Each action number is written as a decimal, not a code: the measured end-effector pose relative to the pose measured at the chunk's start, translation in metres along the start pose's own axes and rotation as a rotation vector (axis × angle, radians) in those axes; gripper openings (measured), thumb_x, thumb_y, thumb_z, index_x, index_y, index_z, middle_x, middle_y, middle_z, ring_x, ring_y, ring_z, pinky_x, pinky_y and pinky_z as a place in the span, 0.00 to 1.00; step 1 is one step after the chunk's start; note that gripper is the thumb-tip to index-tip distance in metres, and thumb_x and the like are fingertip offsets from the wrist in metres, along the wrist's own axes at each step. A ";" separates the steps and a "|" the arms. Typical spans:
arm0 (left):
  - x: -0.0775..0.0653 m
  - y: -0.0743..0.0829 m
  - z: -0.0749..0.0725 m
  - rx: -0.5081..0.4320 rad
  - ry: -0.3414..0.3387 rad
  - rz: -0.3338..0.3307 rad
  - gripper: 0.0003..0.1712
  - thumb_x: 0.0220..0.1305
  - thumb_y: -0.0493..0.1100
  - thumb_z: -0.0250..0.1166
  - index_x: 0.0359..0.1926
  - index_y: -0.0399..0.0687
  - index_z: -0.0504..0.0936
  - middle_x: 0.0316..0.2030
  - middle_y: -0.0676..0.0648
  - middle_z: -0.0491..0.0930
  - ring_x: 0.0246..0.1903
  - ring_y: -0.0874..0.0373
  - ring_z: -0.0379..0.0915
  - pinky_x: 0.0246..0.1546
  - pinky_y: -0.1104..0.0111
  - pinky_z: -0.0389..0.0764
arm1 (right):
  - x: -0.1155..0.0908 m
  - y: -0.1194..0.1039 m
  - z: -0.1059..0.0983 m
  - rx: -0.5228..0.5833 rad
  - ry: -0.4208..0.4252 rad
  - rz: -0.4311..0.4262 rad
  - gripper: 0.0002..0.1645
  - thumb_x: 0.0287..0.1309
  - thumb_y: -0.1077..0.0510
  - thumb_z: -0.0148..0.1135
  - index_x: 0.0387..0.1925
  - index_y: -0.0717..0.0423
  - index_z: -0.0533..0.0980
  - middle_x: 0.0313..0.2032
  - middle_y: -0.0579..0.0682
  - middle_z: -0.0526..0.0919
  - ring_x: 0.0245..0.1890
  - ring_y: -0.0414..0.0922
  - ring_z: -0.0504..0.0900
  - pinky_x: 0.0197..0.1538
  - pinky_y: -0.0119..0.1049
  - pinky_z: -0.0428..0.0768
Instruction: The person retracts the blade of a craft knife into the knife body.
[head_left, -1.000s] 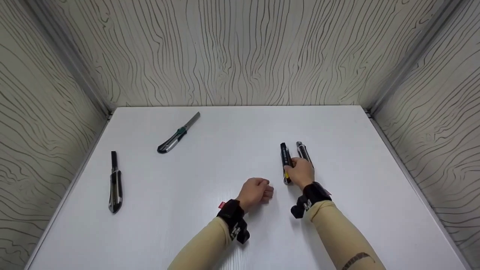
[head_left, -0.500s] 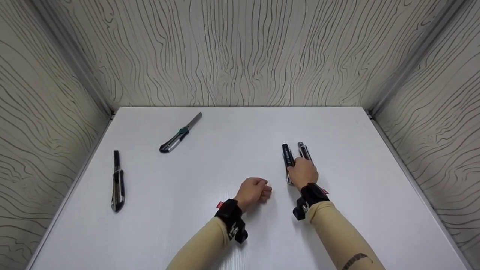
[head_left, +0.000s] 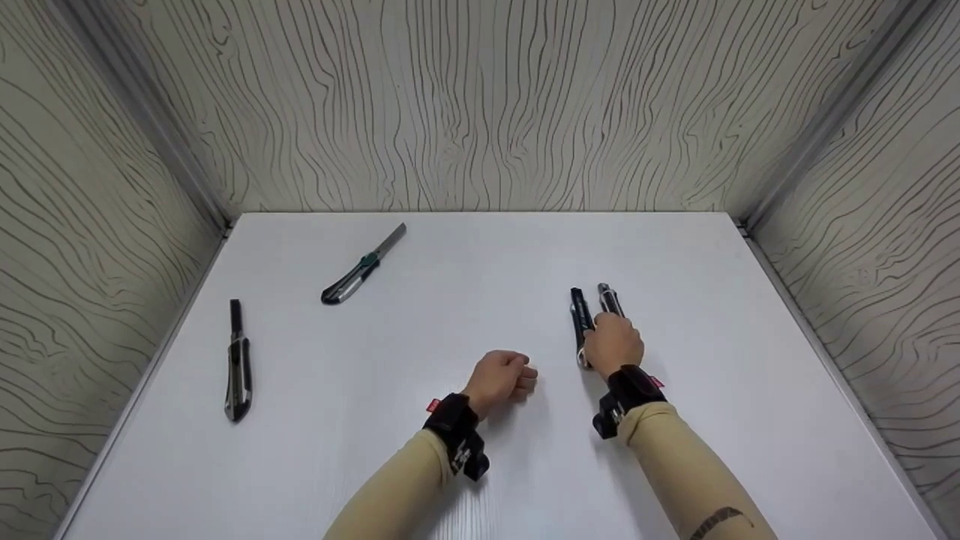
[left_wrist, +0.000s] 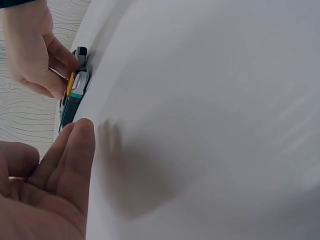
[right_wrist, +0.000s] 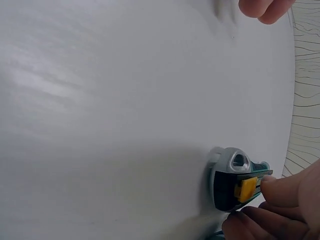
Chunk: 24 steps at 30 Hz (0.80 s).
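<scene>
Leftmost on the table, a dark knife lies with its blade end pointing to the far side; right of it and farther off, a green knife lies slanted, blade bare. Both are well apart from the hands. Nearer the middle, the left hand holds nothing, its fingers loosely curled; it seems well placed to steady things. To its right, the yellow-slider knife points far; the right hand has its grip on this one, thumb and fingers pinching the handle. A light pinch, thumb clear of the yellow slider, should keep the blade from shifting. Just right lies a silver-tipped knife, partly hidden by the hand; small movements would avoid knocking it.
</scene>
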<state>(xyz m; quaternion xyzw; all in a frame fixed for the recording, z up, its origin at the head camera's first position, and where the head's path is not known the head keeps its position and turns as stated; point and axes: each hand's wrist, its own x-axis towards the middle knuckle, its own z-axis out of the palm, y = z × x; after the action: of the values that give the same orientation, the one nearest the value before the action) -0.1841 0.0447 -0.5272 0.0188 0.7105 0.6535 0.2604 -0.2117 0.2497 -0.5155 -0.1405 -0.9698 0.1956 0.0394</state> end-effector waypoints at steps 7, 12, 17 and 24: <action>0.003 0.008 -0.017 0.142 0.033 -0.005 0.20 0.73 0.41 0.51 0.56 0.31 0.77 0.44 0.38 0.85 0.39 0.52 0.83 0.40 0.64 0.84 | -0.003 -0.006 -0.005 0.113 -0.011 -0.004 0.18 0.60 0.55 0.63 0.49 0.58 0.82 0.42 0.59 0.87 0.38 0.56 0.85 0.38 0.50 0.81; 0.001 0.012 -0.038 0.237 0.058 -0.005 0.20 0.72 0.42 0.52 0.55 0.32 0.77 0.43 0.38 0.85 0.39 0.51 0.83 0.40 0.62 0.85 | -0.008 -0.021 -0.003 0.135 0.009 -0.051 0.17 0.59 0.54 0.65 0.48 0.56 0.83 0.43 0.55 0.88 0.40 0.54 0.86 0.40 0.49 0.81; -0.004 0.014 -0.066 0.289 0.082 -0.013 0.21 0.72 0.43 0.51 0.56 0.32 0.77 0.45 0.38 0.84 0.40 0.49 0.83 0.41 0.61 0.84 | -0.012 -0.045 -0.001 0.162 -0.030 -0.089 0.18 0.58 0.52 0.65 0.49 0.55 0.82 0.42 0.54 0.88 0.40 0.52 0.86 0.40 0.48 0.82; -0.013 0.018 -0.102 0.389 0.145 -0.038 0.21 0.72 0.44 0.52 0.57 0.35 0.77 0.46 0.38 0.83 0.44 0.48 0.82 0.45 0.59 0.83 | -0.021 -0.064 0.009 0.239 -0.161 -0.161 0.22 0.58 0.51 0.66 0.51 0.58 0.81 0.43 0.57 0.87 0.43 0.53 0.85 0.46 0.48 0.81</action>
<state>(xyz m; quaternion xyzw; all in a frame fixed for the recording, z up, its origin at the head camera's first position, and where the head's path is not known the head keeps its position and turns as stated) -0.2188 -0.0512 -0.5047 0.0081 0.8403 0.4988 0.2121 -0.2096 0.1841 -0.4990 -0.0403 -0.9478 0.3163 -0.0065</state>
